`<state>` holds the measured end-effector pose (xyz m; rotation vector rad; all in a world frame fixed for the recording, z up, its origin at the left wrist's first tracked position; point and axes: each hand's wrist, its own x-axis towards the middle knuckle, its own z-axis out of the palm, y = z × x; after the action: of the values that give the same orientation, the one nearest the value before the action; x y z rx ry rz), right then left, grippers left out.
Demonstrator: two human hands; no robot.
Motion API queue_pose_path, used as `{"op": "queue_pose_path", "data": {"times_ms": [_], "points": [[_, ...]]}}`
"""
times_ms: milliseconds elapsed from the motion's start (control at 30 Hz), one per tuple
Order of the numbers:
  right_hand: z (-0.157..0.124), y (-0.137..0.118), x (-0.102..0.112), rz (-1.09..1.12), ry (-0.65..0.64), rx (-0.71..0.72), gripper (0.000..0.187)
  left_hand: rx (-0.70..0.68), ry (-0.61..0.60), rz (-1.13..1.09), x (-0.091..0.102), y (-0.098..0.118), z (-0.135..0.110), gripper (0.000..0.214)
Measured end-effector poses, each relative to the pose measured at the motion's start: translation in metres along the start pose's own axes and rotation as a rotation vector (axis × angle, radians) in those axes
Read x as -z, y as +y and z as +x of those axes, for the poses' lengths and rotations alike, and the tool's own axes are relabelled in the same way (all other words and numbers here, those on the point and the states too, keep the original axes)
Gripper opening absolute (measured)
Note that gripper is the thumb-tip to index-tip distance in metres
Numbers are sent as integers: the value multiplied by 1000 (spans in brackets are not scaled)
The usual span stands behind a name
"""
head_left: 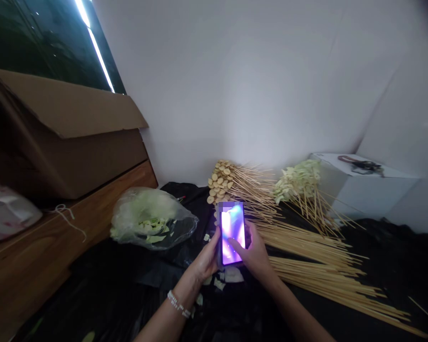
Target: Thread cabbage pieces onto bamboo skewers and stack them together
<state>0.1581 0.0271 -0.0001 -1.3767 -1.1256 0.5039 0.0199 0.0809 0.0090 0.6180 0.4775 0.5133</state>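
Observation:
Both my hands hold a phone (231,231) with a lit purple screen above a black sheet (103,280). My left hand (207,259) wraps the phone's left edge, and a beaded bracelet sits on that wrist. My right hand (255,251) grips the right edge, its thumb resting on the screen. Just behind the phone lie skewers threaded with round pale slices (223,183). To the right of them lies a bunch of skewers with green leaf pieces (299,183).
A large heap of bare bamboo skewers (324,266) fans out to the right. A clear plastic bag of green leaves (150,218) lies at left. A cardboard box (74,137) stands on a wooden ledge (39,256). A white box (360,190) stands far right. Leaf scraps (228,278) lie under my hands.

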Motion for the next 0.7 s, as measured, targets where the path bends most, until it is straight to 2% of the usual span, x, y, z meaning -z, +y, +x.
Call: {"op": "queue_pose_path", "data": {"times_ms": [167,267,400,700], "points": [[5,8,2,80,-71,-27,55,19,17,-1,-3,2,-1,66],[8,15,4,118,-120,-3,50,38,-24,-18,-6,4,-3,69],[10,24,5,122,-114,23,48,26,-63,-43,-6,4,-3,74],[7,15,6,-54,-109,8,56,11,-40,-66,-10,6,-5,78]]}}
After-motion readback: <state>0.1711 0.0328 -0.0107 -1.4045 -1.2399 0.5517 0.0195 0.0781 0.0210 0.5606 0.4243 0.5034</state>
